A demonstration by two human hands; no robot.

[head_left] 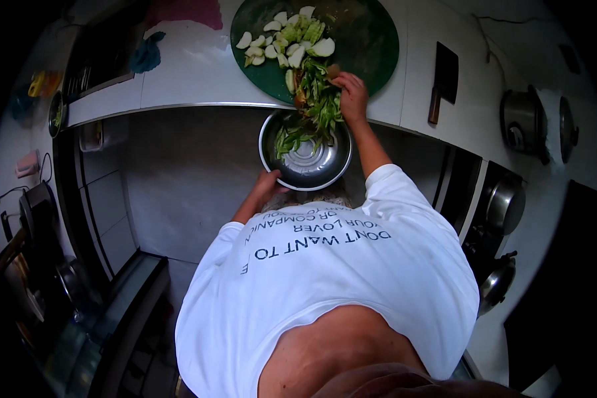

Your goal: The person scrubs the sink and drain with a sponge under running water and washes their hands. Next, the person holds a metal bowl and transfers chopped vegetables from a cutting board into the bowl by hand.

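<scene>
My left hand (270, 184) grips the near left rim of a metal bowl (338, 174), its fingers closed on the edge. The bowl is held just below the counter's front edge. Some leafy greens (322, 106) hang from a round green cutting board (381, 40) over the rim, and some lie inside the bowl. My right hand (353, 96) is at the right side of the greens, fingers bent against them. A small brown piece (333, 71) is at its fingertips; its kind is unclear. Pale chopped vegetable pieces (297, 36) lie on the board's left half.
A cleaver (446, 73) with a wooden handle lies on the counter (186, 76) to the right. A blue cloth (147, 53) and a pink cloth (187, 12) are on the left. A cooker (523, 123) stands far right, with metal pots (504, 205) below it.
</scene>
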